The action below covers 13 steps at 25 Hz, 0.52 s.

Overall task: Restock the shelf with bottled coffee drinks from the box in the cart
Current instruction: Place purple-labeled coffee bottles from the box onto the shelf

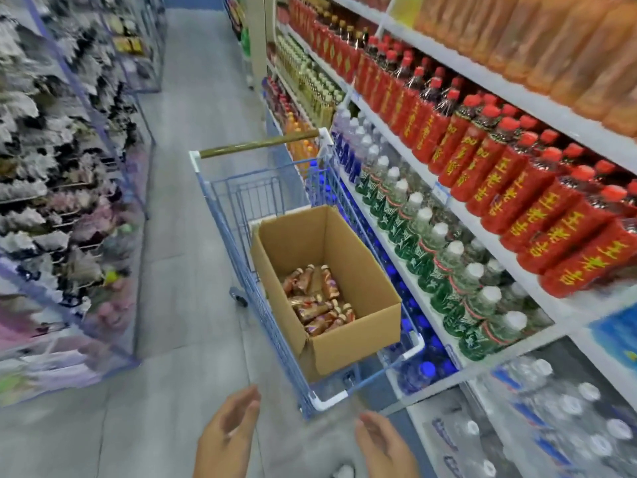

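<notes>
Head view: a blue wire shopping cart (220, 208) is seen standing in the aisle just beside the drinks shelf (517, 94) on the right, and an open cardboard box (348, 250) is carried in its basket. The bottled coffee drinks (317, 298) are left lying on their sides on the box floor, heaped toward its near end, with their long axes running mostly along the length of the box, caps away from the person. Both hands are held low in front of the cart's near end. The left hand (227, 432) is shown with its grip released, fingers straight and spread, and nothing held. The right hand (382, 443) is likewise slack and empty. The bottles lie ahead of both hands and down past the box's near wall. Neither hand is clearly the nearer, though the left fingertips seem slightly closer to the cart corner. Part of the box floor is hidden by that near wall, so the bottle count cannot be made out. Both forearms are cut off by the frame edge. No gap meant for coffee drinks can be identified on the blurred shelf.
</notes>
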Tool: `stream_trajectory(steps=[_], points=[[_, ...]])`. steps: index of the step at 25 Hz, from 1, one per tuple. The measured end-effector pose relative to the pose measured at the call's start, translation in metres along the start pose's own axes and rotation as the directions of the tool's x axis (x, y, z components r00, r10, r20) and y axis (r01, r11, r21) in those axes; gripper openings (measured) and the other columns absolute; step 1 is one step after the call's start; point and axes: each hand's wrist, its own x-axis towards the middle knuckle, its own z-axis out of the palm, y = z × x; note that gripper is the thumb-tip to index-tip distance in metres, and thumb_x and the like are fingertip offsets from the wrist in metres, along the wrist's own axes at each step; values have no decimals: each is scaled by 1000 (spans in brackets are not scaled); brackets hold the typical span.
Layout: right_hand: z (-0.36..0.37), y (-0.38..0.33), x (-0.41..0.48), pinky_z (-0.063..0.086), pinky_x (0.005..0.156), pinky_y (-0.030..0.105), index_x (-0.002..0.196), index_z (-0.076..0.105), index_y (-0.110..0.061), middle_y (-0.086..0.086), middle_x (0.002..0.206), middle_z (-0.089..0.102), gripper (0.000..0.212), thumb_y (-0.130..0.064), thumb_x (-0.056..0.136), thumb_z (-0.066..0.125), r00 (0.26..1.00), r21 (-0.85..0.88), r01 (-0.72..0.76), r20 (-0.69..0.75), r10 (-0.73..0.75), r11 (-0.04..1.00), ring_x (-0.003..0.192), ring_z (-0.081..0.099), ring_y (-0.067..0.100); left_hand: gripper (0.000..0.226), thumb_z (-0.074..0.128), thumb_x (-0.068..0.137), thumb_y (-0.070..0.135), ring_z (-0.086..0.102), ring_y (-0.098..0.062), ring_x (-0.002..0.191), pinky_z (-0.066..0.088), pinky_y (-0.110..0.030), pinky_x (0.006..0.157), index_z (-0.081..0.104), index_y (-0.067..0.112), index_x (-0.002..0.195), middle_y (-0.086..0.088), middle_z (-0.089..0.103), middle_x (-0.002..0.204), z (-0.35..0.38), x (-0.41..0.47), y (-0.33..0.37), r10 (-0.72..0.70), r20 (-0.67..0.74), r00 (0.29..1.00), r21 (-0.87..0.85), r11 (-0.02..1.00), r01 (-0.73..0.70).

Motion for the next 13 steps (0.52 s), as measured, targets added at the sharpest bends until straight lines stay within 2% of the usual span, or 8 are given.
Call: stream_trajectory(steps=[3, 5, 8, 11, 13], points=[[10, -21, 40, 42, 66, -1, 86, 75, -23, -21, 73, 73, 12, -11, 87, 78, 999, -13, -34, 34, 34, 999, 72, 62, -19, 16, 70, 91, 7, 70, -16, 94, 55, -36, 89, 76, 21, 96, 7, 78, 92, 29, 35, 13, -36, 5, 999, 9, 999, 36], [12, -39, 74, 44, 69, 4, 90, 75, -27, -19, 85, 76, 7, -20, 89, 76, 997, -17, -52, 58, 52, 999, 84, 65, -11, 14, 69, 92, 11, 68, -17, 98, 54, -41, 91, 76, 24, 95, 6, 78, 95, 55, 61, 29, -45, 23, 999, 47, 998, 44], [10, -67, 132, 46, 71, 10, 100, 72, -30, -10, 107, 74, 7, -27, 94, 71, 990, 6, -80, 116, 79, 997, 102, 65, 4, 14, 67, 95, 18, 68, -8, 98, 52, -24, 84, 74, 29, 97, 12, 76, 99, 95, 107, 53, -35, 70, 997, 162, 987, 23], [6, -97, 184, 47, 90, 24, 104, 67, -37, -15, 112, 70, 9, -37, 95, 66, 976, -58, -71, 201, 81, 996, 110, 63, 7, 16, 63, 97, 21, 65, 10, 94, 49, -14, 87, 72, 31, 104, 21, 73, 101, 134, 150, 79, -20, 126, 992, 242, 970, -12], [7, -116, 213, 45, 94, 27, 111, 66, -34, -14, 114, 68, 14, -38, 97, 64, 973, -68, -94, 206, 106, 993, 111, 62, 6, 16, 61, 99, 18, 62, 14, 94, 45, -3, 79, 70, 27, 108, 19, 71, 104, 158, 181, 89, -39, 148, 988, 271, 963, -2]])
